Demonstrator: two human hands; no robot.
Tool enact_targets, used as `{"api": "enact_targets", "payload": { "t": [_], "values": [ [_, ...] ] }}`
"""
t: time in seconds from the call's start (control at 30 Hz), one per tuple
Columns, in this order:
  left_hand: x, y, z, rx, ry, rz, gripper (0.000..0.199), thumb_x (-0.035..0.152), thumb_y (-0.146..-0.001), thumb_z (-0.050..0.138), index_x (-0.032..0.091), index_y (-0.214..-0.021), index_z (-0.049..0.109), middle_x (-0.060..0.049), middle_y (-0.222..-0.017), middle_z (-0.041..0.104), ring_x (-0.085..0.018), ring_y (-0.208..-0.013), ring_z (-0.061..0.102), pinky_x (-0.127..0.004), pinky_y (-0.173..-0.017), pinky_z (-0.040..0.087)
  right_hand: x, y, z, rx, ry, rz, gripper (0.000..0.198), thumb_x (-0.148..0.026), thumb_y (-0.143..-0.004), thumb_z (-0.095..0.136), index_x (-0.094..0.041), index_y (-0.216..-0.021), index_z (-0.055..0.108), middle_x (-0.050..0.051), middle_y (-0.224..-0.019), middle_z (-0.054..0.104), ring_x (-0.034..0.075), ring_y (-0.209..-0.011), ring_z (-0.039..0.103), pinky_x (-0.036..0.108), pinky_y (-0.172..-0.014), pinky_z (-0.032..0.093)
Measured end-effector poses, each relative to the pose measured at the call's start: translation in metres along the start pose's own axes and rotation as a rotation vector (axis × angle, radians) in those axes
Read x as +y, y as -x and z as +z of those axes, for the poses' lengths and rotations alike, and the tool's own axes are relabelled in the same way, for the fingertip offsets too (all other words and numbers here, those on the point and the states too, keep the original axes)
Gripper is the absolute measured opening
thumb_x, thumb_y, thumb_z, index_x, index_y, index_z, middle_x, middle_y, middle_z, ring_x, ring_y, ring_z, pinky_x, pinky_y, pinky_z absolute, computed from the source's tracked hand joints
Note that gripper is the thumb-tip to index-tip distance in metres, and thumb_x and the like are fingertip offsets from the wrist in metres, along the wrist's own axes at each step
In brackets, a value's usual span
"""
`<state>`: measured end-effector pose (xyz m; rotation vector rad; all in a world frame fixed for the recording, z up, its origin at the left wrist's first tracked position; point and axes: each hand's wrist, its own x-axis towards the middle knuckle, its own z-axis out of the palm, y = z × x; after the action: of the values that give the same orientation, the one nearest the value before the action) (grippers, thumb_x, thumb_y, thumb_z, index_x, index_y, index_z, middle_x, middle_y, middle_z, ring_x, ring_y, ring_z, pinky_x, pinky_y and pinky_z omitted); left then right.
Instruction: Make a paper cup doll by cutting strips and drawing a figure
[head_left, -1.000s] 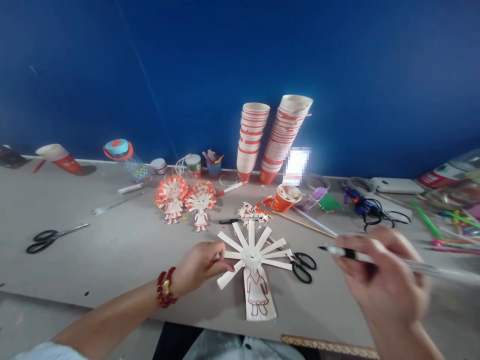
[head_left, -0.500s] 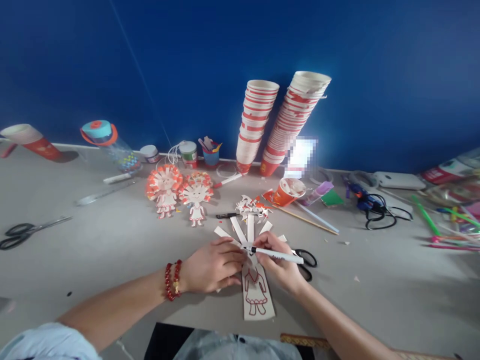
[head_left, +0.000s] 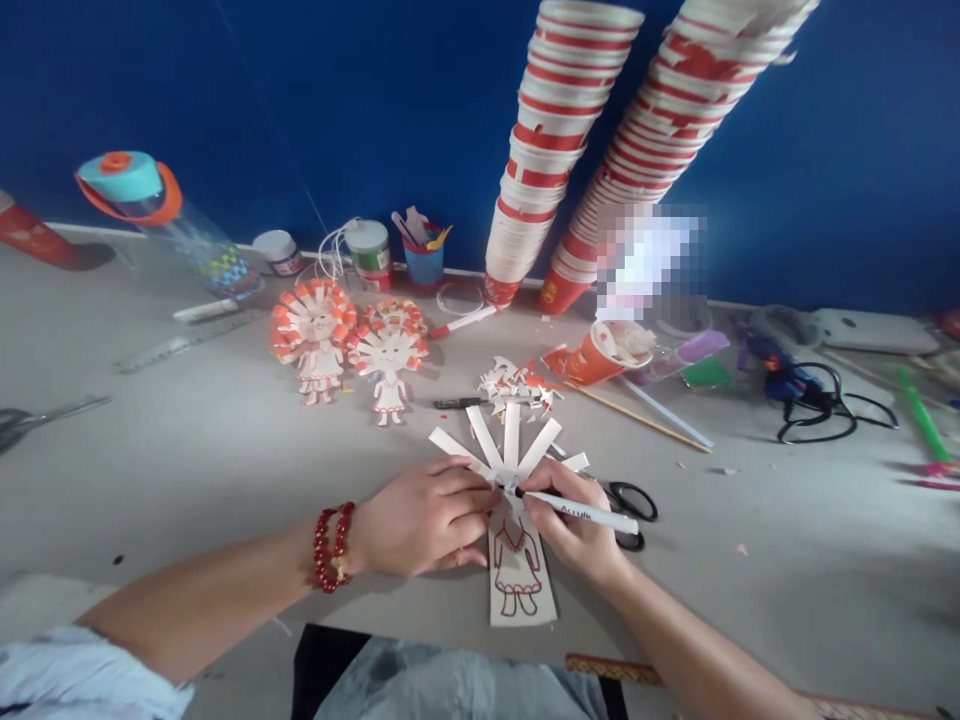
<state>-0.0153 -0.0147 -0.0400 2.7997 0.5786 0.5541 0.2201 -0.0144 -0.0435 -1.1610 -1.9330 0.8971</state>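
Observation:
A white paper cutout point(head_left: 523, 590) lies on the table in front of me. Strips fan out from its top, and a dress with legs is drawn on it in dark red. My left hand point(head_left: 427, 515) lies flat across the cutout's left side, fingers stretched out and pressing on it. Between the thumb and fingers of my right hand point(head_left: 581, 530) is a white acrylic marker point(head_left: 581, 511). Its dark tip meets the paper at the base of the strips, where small marks show. Partly behind my right hand lie black-handled scissors point(head_left: 634, 500).
Two finished paper dolls point(head_left: 390, 365) with fringed heads lie beyond my left hand. Paper scraps point(head_left: 517, 380) and a black pen point(head_left: 454, 404) are ahead. Tall paper cup stacks point(head_left: 555, 150) lean near the blue wall. A scrap-filled cup point(head_left: 596, 358) and a wooden stick point(head_left: 645, 418) lie right.
The camera view has shifted, so the cup stacks look larger and higher. The marker tip has moved slightly on the paper, and my left hand stays on the cutout.

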Motion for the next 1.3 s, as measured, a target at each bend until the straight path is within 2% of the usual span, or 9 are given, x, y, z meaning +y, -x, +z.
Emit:
{"api": "enact_targets", "payload": {
  "t": [0.77, 1.3],
  "values": [
    [0.0019, -0.0018, -0.0024, 0.004, 0.002, -0.008, 0.033, 0.043, -0.099, 0.047, 0.015, -0.098, 0.065, -0.007, -0.121, 0.067, -0.022, -0.117, 0.055, -0.043, -0.115, 0.03, -0.0003, -0.0016, 0.0021, -0.013, 0.067, 0.011, 0.01, -0.013, -0.076, 0.049, -0.02, -0.073, 0.055, -0.004, -0.055, 0.055, 0.01, -0.047, 0.044, 0.022, -0.049, 0.036],
    [0.0019, -0.0013, -0.0014, 0.005, 0.026, -0.02, 0.03, 0.042, -0.098, 0.049, 0.016, -0.098, 0.065, -0.008, -0.121, 0.067, -0.022, -0.115, 0.056, -0.043, -0.115, 0.032, 0.0022, 0.0002, 0.0037, 0.014, 0.028, 0.037, 0.01, -0.012, -0.076, 0.049, -0.02, -0.074, 0.054, -0.005, -0.057, 0.051, 0.01, -0.05, 0.042, 0.023, -0.051, 0.035]
  ]
}}
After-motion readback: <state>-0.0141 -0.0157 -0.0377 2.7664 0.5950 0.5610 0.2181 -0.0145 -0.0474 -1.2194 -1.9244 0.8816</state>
